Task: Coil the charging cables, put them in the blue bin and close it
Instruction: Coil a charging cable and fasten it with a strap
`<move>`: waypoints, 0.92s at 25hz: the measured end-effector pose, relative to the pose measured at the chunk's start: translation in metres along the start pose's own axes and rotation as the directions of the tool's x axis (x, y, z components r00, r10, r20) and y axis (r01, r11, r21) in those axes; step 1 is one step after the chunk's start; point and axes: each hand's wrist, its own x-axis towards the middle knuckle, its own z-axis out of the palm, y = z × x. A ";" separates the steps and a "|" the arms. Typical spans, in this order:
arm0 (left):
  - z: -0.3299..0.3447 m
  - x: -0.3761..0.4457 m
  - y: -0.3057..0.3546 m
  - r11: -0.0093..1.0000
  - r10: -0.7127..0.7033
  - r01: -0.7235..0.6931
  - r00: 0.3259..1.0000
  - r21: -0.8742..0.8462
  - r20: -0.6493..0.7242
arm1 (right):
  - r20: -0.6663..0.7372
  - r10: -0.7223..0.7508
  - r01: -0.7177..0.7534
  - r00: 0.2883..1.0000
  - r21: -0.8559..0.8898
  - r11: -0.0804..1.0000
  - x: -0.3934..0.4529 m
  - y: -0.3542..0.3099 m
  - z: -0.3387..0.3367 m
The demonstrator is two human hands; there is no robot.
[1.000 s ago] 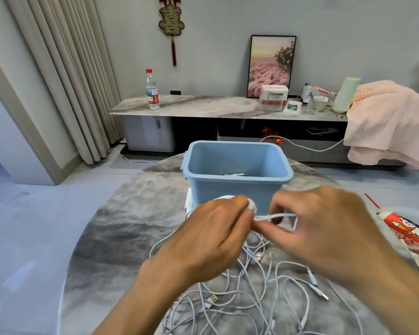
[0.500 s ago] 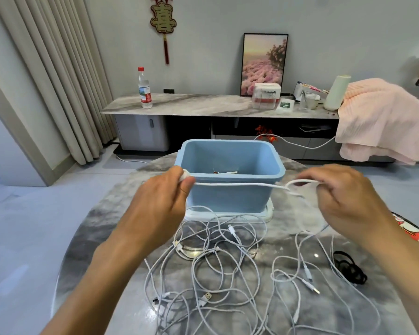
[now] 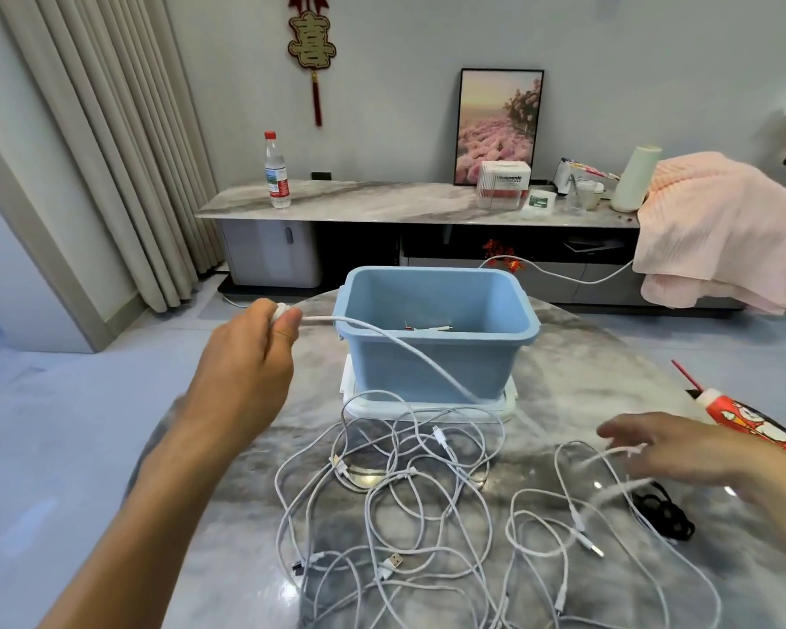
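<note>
Head camera view: a person's left hand (image 3: pixel 246 356) grips a small coil of white cable (image 3: pixel 382 338) beside the open blue bin (image 3: pixel 436 356), the blurred right hand (image 3: pixel 681 447) spread loosely over tangled charging cables (image 3: pixel 405 506) on the marble table (image 3: pixel 586 370); the tissue box (image 3: pixel 502 183) label is too small to read.

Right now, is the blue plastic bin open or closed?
Open. The blue plastic bin has no lid on top and its inside shows, with a few small items at the bottom; it stands on a white tray-like piece.
</note>
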 end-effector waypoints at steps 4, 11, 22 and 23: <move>0.011 -0.013 0.026 0.978 0.128 -0.114 0.989 -0.173 0.071 | -0.318 -0.397 0.495 0.861 0.348 0.796 -0.043 -0.069 0.003; 0.033 -0.032 0.046 0.900 0.253 -0.180 0.958 -0.397 0.139 | -0.159 -0.618 0.541 0.770 0.675 0.501 -0.068 -0.148 0.084; 0.027 -0.042 0.068 -0.325 0.385 0.685 0.725 -0.651 0.571 | -0.565 -0.528 0.766 0.634 0.548 0.335 -0.035 -0.145 0.105; 0.028 -0.041 0.066 -0.401 0.387 0.689 0.725 -0.604 0.570 | -0.565 -0.533 0.773 0.630 0.521 0.362 -0.038 -0.150 0.114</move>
